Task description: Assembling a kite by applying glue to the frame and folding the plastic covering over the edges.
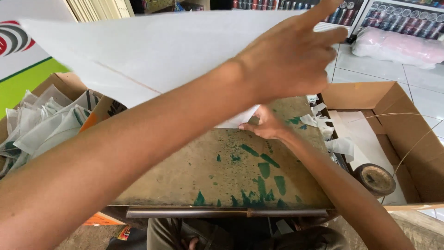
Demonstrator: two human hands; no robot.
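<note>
Left hand (289, 58): reaching across from the near left, lying on the big white paper sheet (152, 55); index finger stretching far, other fingers (335, 36) loosely curling; whether gripping the sheet, cannot tell.
Right hand (268, 124): coming in from the near right, fingers pinching the near edge of the white sheet, just above the board.
White paper sheet: hovering tilted over the far half of the board, spreading from far left to far centre, partly hiding the left box.
Board (222, 171): lying flat as a counter in the middle, brownish, spotted with green paint marks; dark bar (222, 213) running along its near edge.
Left cardboard box (64, 83): sitting at the left, holding a heap of folded white pieces (41, 125).
Right cardboard box (407, 129): standing open at the right, holding a round spool (375, 179) with thin thread looping out of it.
White scraps (323, 125): sticking along the board's right edge.
Pink-white wrapped bundle (400, 45): lying on the tiled floor, far right.
</note>
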